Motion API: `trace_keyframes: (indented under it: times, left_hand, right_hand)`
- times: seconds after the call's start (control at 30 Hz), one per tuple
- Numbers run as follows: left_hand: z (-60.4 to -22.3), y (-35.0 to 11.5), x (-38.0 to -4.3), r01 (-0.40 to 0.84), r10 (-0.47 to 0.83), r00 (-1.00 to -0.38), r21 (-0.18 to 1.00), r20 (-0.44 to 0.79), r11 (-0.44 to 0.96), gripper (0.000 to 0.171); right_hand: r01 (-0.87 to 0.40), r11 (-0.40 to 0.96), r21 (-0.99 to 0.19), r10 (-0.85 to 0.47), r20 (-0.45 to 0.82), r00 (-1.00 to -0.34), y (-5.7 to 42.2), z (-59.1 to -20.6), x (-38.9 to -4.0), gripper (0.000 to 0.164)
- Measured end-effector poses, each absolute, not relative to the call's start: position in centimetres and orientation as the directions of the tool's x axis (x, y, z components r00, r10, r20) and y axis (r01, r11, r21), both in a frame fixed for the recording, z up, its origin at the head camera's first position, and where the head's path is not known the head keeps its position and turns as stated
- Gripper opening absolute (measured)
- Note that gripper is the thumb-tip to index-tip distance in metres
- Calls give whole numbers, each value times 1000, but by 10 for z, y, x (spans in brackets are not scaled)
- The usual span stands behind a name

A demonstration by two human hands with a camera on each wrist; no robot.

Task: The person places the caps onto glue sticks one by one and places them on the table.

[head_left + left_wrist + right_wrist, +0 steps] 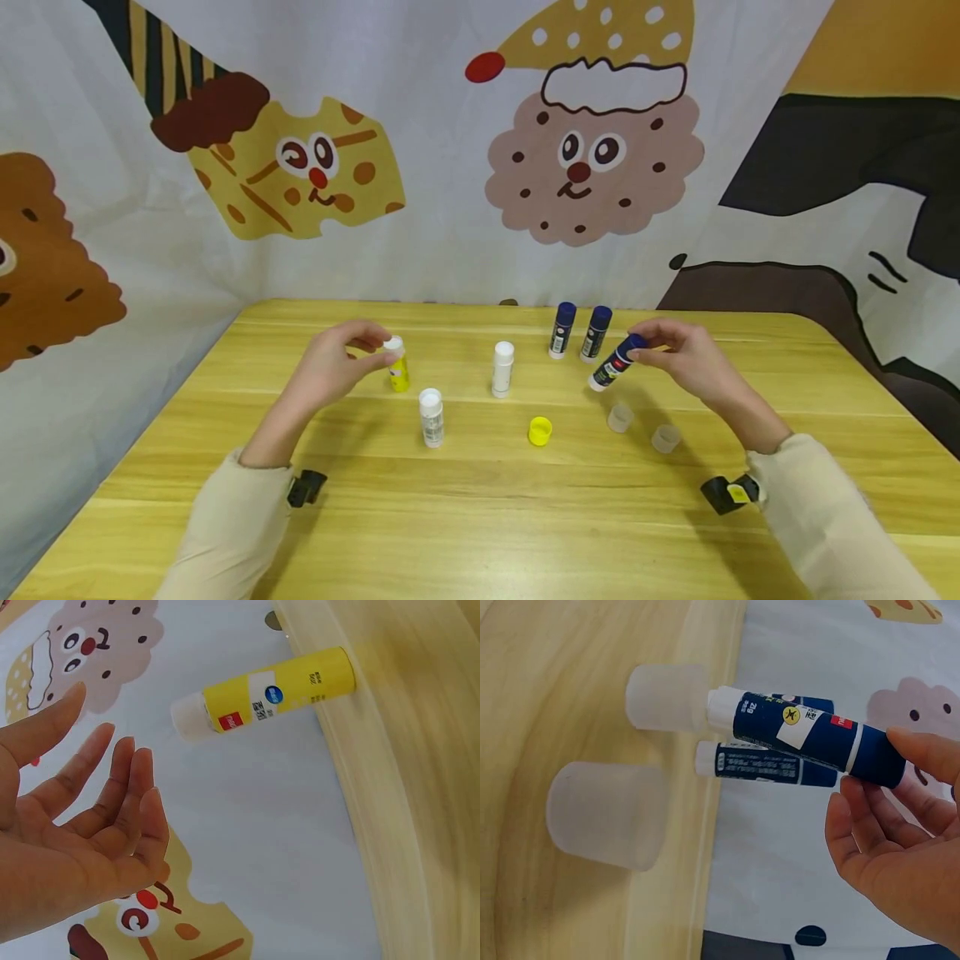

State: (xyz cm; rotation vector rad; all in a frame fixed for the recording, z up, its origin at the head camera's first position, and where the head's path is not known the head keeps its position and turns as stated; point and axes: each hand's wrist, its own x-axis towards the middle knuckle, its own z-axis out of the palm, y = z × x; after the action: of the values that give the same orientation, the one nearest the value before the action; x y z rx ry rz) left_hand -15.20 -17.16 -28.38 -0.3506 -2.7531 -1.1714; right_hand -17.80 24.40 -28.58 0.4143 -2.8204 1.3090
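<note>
The left hand (337,358), fingers (82,761) released, is hovering beside the yellow glue stick (400,377) nearest the table's (480,533) far-left corner, while the right hand (688,354) is pinching a tilted navy glue stick (615,365).

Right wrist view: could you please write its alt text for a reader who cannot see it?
A person's right hand pinches a navy glue stick by its dark blue cap. Two more navy glue sticks show behind it, with two translucent caps on a wooden table in the foreground; a printed white cloth fills the background.
</note>
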Motion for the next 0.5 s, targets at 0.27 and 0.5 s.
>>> trace_keyframes:
  times: [0.27,0.5]
  left_hand:
    - [-288,-178,-155,241,141,-970,681,200,691,28]
    - [-289,-184,-154,233,143,-972,672,187,703,28]
  right_hand:
    - [-240,645,-726,-222,122,-967,249,-292,-184,32]
    - [-235,655,-718,-217,119,-969,252,-292,-188,34]
